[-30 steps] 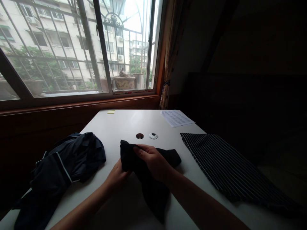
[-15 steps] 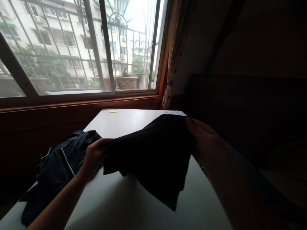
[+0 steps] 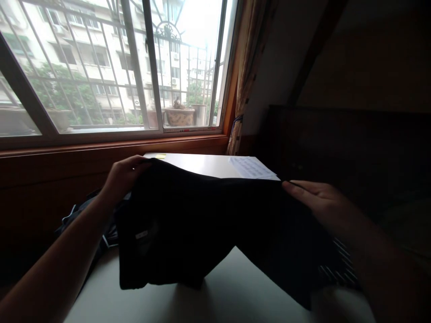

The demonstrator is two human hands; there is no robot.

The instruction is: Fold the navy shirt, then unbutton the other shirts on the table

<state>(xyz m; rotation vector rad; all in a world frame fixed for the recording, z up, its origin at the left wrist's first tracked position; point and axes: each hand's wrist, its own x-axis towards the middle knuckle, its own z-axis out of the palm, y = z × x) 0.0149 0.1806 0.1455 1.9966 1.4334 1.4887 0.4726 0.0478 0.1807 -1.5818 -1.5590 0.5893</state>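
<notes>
A black garment [image 3: 182,215] is stretched out in the air between my two hands, hanging in loose folds. A small white label shows on its left part; the dark cloth hides whether it is trousers or a top. My left hand [image 3: 123,177] is closed on its upper left corner, near the far left of the table. Farther right, my right hand [image 3: 313,194] pinches the upper right edge between thumb and fingers. Partly hidden behind my left forearm lies a crumpled dark garment with light piping [image 3: 109,237].
Under the cloth is a white table [image 3: 215,291]. Printed paper sheets [image 3: 251,167] lie at its far right, a yellow slip [image 3: 160,156] at its far left. Beyond are a barred window [image 3: 178,80] and a tied curtain [image 3: 239,107]. Dark striped cloth [image 3: 340,262] shows at right.
My left hand has moved up and away, my right hand outward to the right and slightly down. The black garment is now spread much wider, with its label showing.
</notes>
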